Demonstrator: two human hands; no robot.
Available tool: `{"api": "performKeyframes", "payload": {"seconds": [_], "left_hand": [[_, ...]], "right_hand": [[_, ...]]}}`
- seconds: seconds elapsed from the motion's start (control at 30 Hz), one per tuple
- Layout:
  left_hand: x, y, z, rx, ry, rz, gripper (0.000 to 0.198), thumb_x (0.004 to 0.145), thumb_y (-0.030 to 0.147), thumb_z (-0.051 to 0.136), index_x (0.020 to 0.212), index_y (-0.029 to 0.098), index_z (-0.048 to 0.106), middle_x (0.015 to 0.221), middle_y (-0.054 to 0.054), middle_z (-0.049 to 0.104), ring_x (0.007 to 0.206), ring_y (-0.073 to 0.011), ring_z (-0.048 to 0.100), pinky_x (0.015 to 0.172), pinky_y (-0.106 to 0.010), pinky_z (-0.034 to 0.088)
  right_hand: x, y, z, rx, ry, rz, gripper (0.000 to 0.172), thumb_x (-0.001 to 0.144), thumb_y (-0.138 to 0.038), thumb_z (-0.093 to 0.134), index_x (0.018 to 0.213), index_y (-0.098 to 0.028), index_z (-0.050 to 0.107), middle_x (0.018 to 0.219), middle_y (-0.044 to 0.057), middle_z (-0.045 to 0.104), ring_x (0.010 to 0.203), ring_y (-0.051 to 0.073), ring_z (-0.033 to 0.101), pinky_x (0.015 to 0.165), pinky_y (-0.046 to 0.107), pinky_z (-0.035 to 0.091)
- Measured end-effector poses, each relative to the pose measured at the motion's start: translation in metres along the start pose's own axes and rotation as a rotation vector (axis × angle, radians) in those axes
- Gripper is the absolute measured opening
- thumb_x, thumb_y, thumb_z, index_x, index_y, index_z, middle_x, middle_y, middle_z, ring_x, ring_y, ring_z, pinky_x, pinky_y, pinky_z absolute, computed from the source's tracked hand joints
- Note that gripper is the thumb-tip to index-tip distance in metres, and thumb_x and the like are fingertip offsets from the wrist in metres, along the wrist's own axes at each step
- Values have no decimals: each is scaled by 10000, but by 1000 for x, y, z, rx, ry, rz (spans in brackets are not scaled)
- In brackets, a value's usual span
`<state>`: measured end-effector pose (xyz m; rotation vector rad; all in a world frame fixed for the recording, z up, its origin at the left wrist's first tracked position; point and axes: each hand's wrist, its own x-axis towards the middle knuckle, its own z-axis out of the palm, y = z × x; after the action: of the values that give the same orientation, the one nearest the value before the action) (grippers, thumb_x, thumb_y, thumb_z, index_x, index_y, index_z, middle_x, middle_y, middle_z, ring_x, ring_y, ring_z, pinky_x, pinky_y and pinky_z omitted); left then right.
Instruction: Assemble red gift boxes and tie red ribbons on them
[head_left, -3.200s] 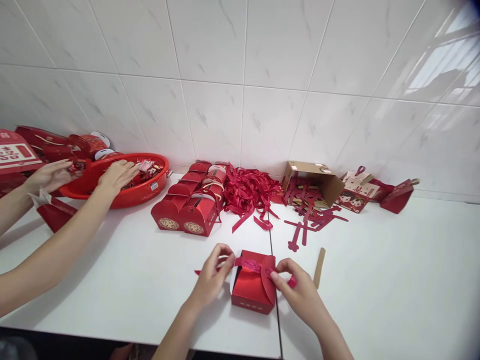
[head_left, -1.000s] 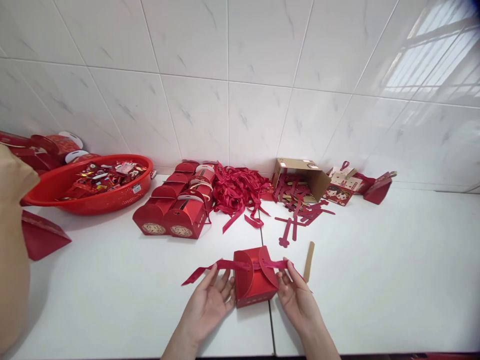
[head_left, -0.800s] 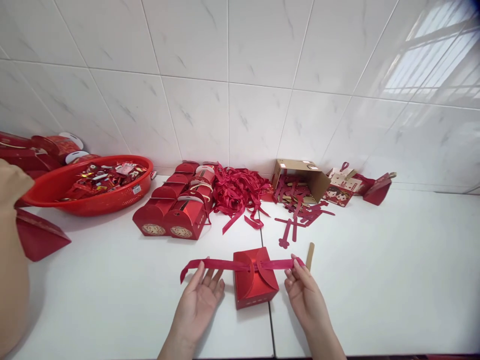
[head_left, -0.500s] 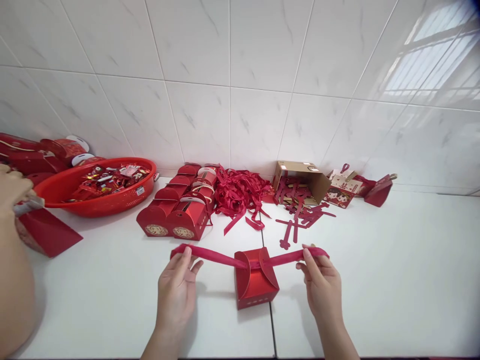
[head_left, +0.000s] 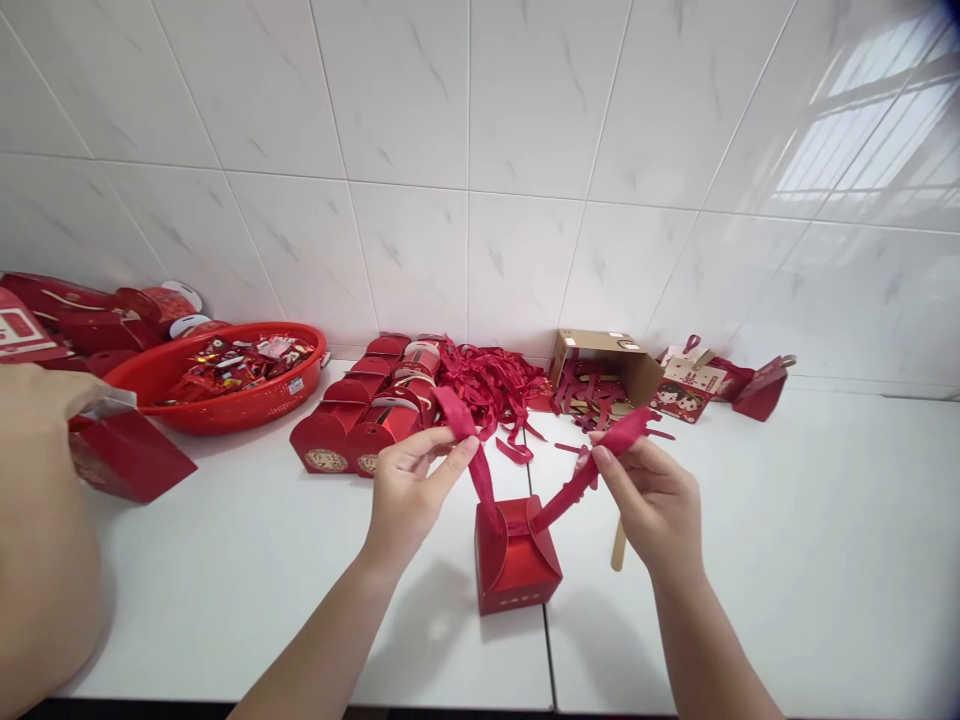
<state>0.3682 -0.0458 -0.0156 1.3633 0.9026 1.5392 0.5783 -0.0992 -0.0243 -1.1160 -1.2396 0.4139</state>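
Note:
A small red gift box (head_left: pixel 519 570) stands upright on the white table in front of me. A dark red ribbon (head_left: pixel 574 490) runs through the top of the box, and both its ends rise in a V. My left hand (head_left: pixel 416 485) is closed in a pinch on the left end, up and left of the box. The right end is pinched between thumb and fingers of my right hand (head_left: pixel 649 495). Just under the right hand a gold strip (head_left: pixel 618 547) shows; whether the hand holds it I cannot tell.
Behind are rows of red boxes (head_left: pixel 352 425), a heap of ribbons (head_left: pixel 495 380) and a cardboard box (head_left: pixel 641 370) spilling strips. A red basket (head_left: pixel 247 405) of wrapped sweets stands left. At the left edge another person's arm (head_left: pixel 45 540) is beside a red box (head_left: pixel 139 455).
Both my hands have risen and drawn closer together, pulling the ribbon ends from nearly level into a steep V. The gold strip has come into clearer view. The gift box stays on the table.

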Motion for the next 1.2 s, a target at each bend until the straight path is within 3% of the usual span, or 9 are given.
{"api": "performKeyframes", "payload": {"seconds": [0.2,0.4,0.53,0.63,0.83,1.07,1.2], "left_hand": [[7,10,12,-44,-38,31,153,679,288,784,770,169,751,749,-33,725,743,-174,657,727,-274,527],[8,14,19,-141,-39,-42,213,673,304,788,813,153,733,733,-40,727,737,-179,684,741,-290,536],[9,19,23,-205,-86,-8,182,709,288,763,838,168,723,759,-39,738,781,-184,699,780,-298,545],[12,23,26,-227,-97,28,168,727,284,750,848,171,718,768,-41,744,805,-192,704,800,-309,550],[14,25,30,-254,-91,29,210,724,333,757,839,164,711,778,-55,755,831,-218,711,825,-352,551],[7,19,25,-206,-104,49,162,774,303,724,857,165,700,815,-54,758,850,-211,713,823,-330,561],[6,25,24,-192,-136,115,120,813,249,694,914,188,670,816,-29,758,848,-183,711,815,-303,560]], "right_hand": [[10,-14,8,44,-108,-13,246,893,-405,550,879,-188,665,721,36,664,653,163,622,541,257,499],[15,-19,10,62,-138,10,295,901,-441,524,775,-186,602,670,11,622,531,114,538,480,232,447],[16,-18,10,66,-144,-37,252,900,-415,541,801,-191,602,726,21,644,660,147,608,585,256,497],[18,-20,11,103,-145,-40,215,893,-407,556,890,-201,620,811,37,680,738,172,649,580,260,509],[19,-23,10,110,-146,-36,247,892,-421,554,903,-195,652,824,47,691,740,175,652,589,271,521],[22,-20,10,173,-81,-79,153,890,-340,590,949,-229,676,793,18,654,744,150,611,671,274,508],[24,-22,12,338,-156,-48,124,917,-304,559,935,-247,668,847,11,670,791,138,625,731,267,511]]}}
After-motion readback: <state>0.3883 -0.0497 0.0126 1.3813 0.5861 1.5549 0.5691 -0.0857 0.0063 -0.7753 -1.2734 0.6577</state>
